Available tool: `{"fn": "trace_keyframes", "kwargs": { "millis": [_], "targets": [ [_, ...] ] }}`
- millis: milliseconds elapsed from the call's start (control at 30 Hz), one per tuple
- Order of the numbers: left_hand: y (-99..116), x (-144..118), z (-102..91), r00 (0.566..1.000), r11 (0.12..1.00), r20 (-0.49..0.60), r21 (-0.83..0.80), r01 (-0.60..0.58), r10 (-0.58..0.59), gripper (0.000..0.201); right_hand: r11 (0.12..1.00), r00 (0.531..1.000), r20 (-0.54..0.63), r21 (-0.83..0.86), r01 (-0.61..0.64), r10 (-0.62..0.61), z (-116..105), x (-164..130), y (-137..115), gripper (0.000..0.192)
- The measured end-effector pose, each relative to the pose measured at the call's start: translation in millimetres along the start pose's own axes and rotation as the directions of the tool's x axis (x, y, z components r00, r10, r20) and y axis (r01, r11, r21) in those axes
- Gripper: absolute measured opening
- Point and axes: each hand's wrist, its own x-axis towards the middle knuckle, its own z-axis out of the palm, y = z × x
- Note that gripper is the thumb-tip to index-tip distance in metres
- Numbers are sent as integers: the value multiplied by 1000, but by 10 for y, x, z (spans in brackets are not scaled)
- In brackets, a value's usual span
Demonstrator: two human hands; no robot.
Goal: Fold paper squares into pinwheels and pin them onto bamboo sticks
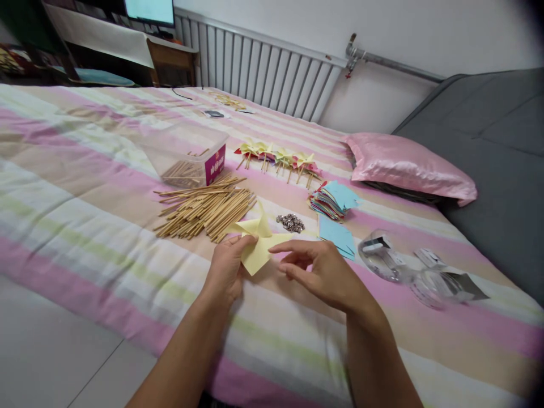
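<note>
My left hand (227, 271) grips a partly folded yellow paper pinwheel (258, 245) just above the striped bed sheet (85, 187). My right hand (323, 273) hovers beside the paper with fingers spread, its fingertips touching or nearly touching the paper's right edge. Just beyond the paper lie a pile of wooden sticks (208, 209) and a small heap of metal pins (290, 222).
A clear plastic box (187, 156) with sticks stands behind the pile. Finished pinwheels (278, 158) lie in a row farther back. A stack of coloured paper squares (334, 199), blue sheets (338, 235), clear plastic packaging (419, 271) and a pink pillow (408, 167) sit to the right.
</note>
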Motion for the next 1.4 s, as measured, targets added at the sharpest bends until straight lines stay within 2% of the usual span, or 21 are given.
{"fn": "trace_keyframes", "kwargs": {
  "millis": [33, 100, 333, 467, 567, 733, 900, 1033, 1300, 1400],
  "targets": [
    [7, -1, 1, 1000, 1000, 8, -10, 4, -4, 21, 1000, 999, 45, 11, 9, -10, 24, 11, 20, 39],
    [15, -1, 1, 999, 999, 31, -29, 15, -14, 22, 999, 997, 62, 25, 45, -47, 78, 47, 69, 43],
    [6, 8, -21, 998, 998, 59, -47, 29, -27, 19, 993, 995, -37, 60, 100, -97, 187, 147, 147, 20],
    [5, 5, -12, 995, 999, 97, -25, 28, -25, 14, 989, 994, -98, 134, 66, -53, 221, 169, 141, 10],
    [2, 2, -1, 993, 1000, 115, -25, 1, 2, 13, 969, 992, -122, 244, 24, 7, 264, 181, 143, 10],
    [-4, -4, 11, 997, 998, 58, -29, -48, 50, 13, 944, 980, -184, 331, -14, 79, 329, 187, 132, 14],
    [-10, -12, 27, 997, 998, 50, -6, -64, 64, 10, 948, 954, -259, 313, -62, 148, 355, 198, 136, 16],
    [-23, -7, 30, 994, 996, 58, 8, -89, 88, 15, 949, 939, -311, 313, -45, 147, 374, 207, 177, 16],
    [-35, -38, 37, 990, 984, -25, 122, -133, 137, 18, 956, 919, -370, 293, -23, 136, 404, 222, 207, 15],
    [-42, -41, 45, 983, 973, -17, 149, -178, 183, 17, 957, 911, -386, 287, -31, 145, 401, 228, 209, 16]
  ]
}}
